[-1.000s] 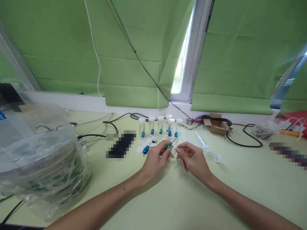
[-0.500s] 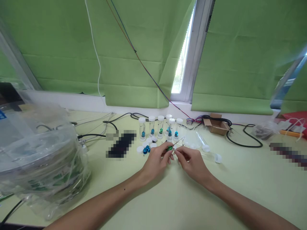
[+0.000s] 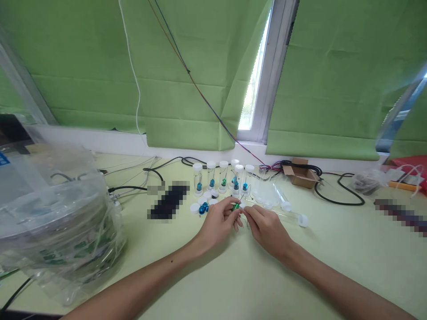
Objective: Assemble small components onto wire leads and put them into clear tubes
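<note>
My left hand (image 3: 217, 223) is closed in a pinch around a small green metallic part (image 3: 236, 206), whose far side the fingers hide. From that part a thin bent wire (image 3: 242, 198) rises toward the upper right. Pressed up close to it on the right, my right hand (image 3: 269, 226) has thumb and forefinger together; what they pinch is too small to make out. Just left of my left hand lie several shiny blue parts (image 3: 203, 207) and white caps (image 3: 195, 208). Capped clear tubes (image 3: 211, 177) with blue or green parts inside stand behind both hands.
Clear tubes (image 3: 293, 218) lie to the right, near an open cardboard box (image 3: 302, 178) and black cables (image 3: 347, 203). A plastic-wrapped spool (image 3: 63, 231) fills the left side. A blurred dark object (image 3: 169, 202) lies left of the hands. Green blinds (image 3: 190, 106) hang behind the table.
My right hand has turned over, its knuckles now more upward and its fingers more closed. The thin wire tilts more upright and has shifted left. My left hand stays nearly in place.
</note>
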`<control>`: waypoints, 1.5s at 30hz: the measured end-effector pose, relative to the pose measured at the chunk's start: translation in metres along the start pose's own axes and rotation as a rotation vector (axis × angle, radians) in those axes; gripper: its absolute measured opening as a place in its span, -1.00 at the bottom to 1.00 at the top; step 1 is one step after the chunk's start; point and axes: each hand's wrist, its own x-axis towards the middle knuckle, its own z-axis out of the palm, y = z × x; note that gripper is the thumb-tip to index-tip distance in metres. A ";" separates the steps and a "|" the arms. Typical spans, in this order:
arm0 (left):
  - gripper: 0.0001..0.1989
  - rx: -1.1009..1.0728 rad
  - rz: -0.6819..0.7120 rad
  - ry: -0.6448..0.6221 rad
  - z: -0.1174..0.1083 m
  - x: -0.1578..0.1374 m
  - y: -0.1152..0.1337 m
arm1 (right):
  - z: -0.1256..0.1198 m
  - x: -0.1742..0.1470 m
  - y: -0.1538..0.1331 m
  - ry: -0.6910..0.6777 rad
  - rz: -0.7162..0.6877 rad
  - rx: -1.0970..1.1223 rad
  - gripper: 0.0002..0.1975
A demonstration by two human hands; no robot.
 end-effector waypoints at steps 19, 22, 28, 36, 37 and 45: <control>-0.77 -0.021 0.029 -0.038 0.001 -0.002 0.009 | -0.002 0.002 0.000 0.038 0.047 0.113 -0.79; -0.76 -0.080 -0.004 -0.049 0.000 -0.001 0.007 | -0.002 0.002 0.002 0.037 0.072 0.110 -0.79; -0.71 -0.217 -0.033 -0.058 0.001 0.001 0.002 | -0.005 0.004 0.006 0.007 0.084 0.124 -0.77; -0.66 -0.311 -0.106 -0.093 0.001 0.003 0.005 | -0.006 0.005 0.013 0.011 0.075 0.172 -0.77; -0.66 -0.319 -0.111 -0.096 0.001 0.003 0.005 | -0.006 0.005 0.014 0.017 0.075 0.175 -0.77; -0.68 -0.278 -0.105 -0.083 -0.001 0.006 0.002 | -0.004 0.004 0.016 0.031 0.119 0.255 -0.76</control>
